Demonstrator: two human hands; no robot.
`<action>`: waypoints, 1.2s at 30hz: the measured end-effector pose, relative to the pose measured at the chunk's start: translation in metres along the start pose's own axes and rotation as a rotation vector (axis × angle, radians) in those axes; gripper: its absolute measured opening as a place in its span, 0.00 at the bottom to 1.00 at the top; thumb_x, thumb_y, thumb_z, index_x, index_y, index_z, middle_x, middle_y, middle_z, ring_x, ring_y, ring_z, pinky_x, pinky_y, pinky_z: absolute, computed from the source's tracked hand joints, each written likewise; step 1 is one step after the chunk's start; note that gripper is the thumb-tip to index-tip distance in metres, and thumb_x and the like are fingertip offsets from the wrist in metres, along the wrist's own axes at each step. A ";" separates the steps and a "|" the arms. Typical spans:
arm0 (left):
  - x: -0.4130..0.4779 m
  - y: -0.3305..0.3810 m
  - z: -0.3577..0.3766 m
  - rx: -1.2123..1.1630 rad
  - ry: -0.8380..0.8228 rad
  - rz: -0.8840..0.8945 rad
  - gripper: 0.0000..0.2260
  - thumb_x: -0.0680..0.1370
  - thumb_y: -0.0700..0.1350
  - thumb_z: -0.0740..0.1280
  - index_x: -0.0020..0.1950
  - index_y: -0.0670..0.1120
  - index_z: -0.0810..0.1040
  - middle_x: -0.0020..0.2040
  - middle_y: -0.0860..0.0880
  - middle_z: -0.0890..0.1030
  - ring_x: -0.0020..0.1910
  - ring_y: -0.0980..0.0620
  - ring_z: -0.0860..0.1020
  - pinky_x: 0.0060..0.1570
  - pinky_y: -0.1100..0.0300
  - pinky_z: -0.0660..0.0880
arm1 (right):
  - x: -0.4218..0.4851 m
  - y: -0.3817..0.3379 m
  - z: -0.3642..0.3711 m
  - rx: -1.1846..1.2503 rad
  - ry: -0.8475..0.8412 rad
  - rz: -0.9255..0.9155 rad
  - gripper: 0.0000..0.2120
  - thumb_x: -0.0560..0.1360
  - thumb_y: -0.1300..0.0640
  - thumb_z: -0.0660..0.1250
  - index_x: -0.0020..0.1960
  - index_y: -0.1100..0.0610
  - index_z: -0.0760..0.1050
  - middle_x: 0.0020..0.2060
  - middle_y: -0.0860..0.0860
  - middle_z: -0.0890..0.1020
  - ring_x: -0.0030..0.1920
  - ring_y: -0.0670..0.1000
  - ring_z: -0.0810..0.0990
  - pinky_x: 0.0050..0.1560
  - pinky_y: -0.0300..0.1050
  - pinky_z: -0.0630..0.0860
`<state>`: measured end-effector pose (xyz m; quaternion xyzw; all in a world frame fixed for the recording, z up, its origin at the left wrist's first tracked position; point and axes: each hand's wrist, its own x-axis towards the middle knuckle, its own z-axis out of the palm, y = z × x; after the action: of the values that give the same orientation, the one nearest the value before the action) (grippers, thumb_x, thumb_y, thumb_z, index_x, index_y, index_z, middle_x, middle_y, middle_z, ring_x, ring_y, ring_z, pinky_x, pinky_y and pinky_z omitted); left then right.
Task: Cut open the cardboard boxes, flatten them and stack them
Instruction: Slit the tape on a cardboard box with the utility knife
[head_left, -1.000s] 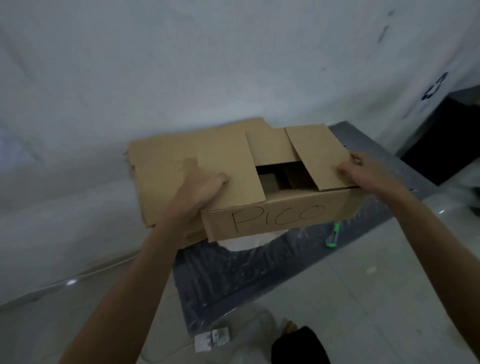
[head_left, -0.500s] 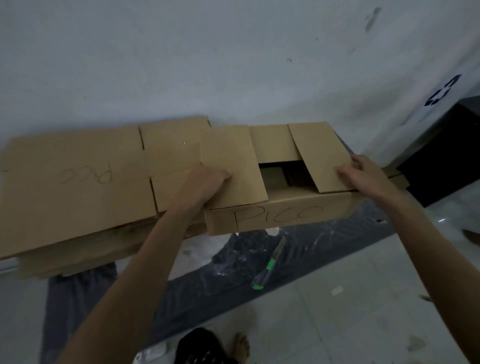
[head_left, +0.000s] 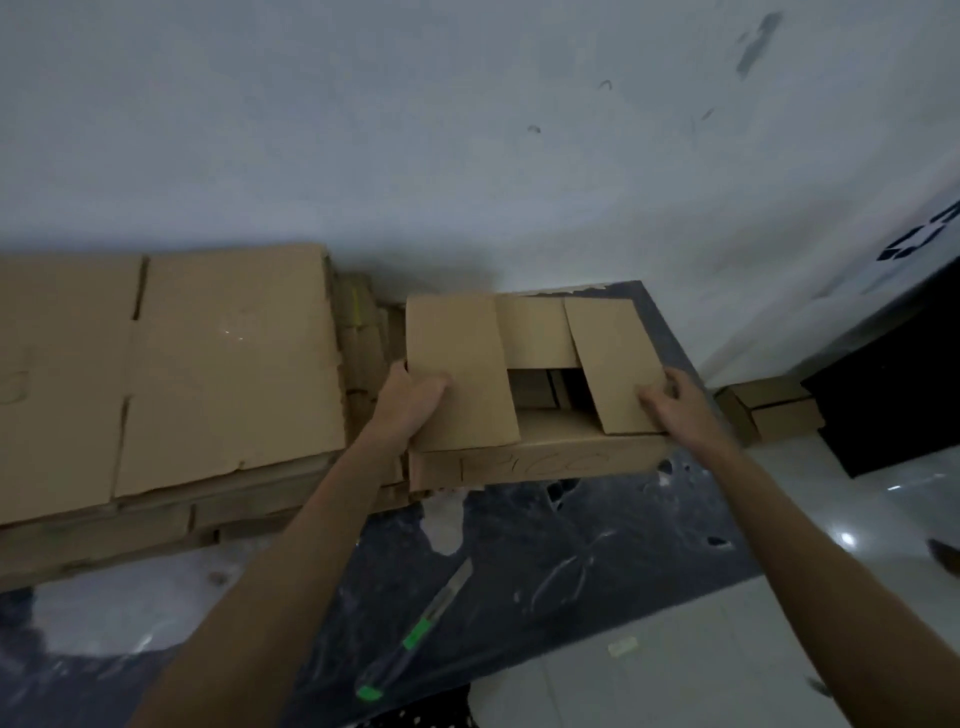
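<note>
Left hand (head_left: 410, 402): grips the near left corner of the box (head_left: 535, 449), thumb on the left flap, fingers out of sight round the side.
Right hand (head_left: 675, 410): grips the near right corner, thumb on the right flap.
Knife (head_left: 415, 631): on the dark sheet (head_left: 571, 545), below both hands and between the forearms, closer to the left one; no hand touches it.
Box: between the two hands, long axis running from hand to hand, top flaps partly open over a dark gap; not yet flat. Whether it rests on the sheet I cannot tell.
Stack (head_left: 208, 364): flat cardboard just left of the left hand, beside the box's left end.
Coming move: probably collapse the box, then carry it left; the left hand is the nearer one and would lead.
Small boxes (head_left: 774, 415): beyond the right hand, by the wall.
</note>
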<state>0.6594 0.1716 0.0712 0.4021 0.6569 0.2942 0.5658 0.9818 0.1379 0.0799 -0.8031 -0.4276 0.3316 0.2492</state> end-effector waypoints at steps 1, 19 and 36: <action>0.009 -0.004 0.010 0.010 0.007 -0.027 0.32 0.74 0.52 0.69 0.73 0.44 0.61 0.64 0.51 0.71 0.62 0.47 0.72 0.55 0.54 0.72 | 0.012 0.008 0.002 -0.006 -0.032 0.012 0.27 0.78 0.50 0.65 0.73 0.56 0.62 0.68 0.56 0.71 0.65 0.57 0.72 0.65 0.55 0.71; 0.053 -0.024 0.100 0.152 0.443 -0.132 0.26 0.75 0.48 0.70 0.70 0.42 0.66 0.64 0.41 0.74 0.61 0.41 0.74 0.59 0.51 0.72 | 0.155 0.044 0.003 -0.108 -0.386 -0.107 0.25 0.77 0.55 0.68 0.70 0.60 0.65 0.66 0.56 0.73 0.61 0.56 0.74 0.59 0.49 0.74; -0.053 -0.048 0.114 -0.227 0.335 0.108 0.35 0.62 0.74 0.66 0.60 0.53 0.71 0.43 0.37 0.75 0.35 0.50 0.70 0.33 0.53 0.67 | 0.124 0.092 -0.057 0.038 -0.174 -0.564 0.22 0.71 0.66 0.73 0.63 0.64 0.72 0.50 0.54 0.79 0.49 0.54 0.78 0.45 0.43 0.71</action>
<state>0.7638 0.0941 0.0365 0.3157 0.6821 0.4590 0.4738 1.1236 0.1906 0.0146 -0.6163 -0.6474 0.3249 0.3089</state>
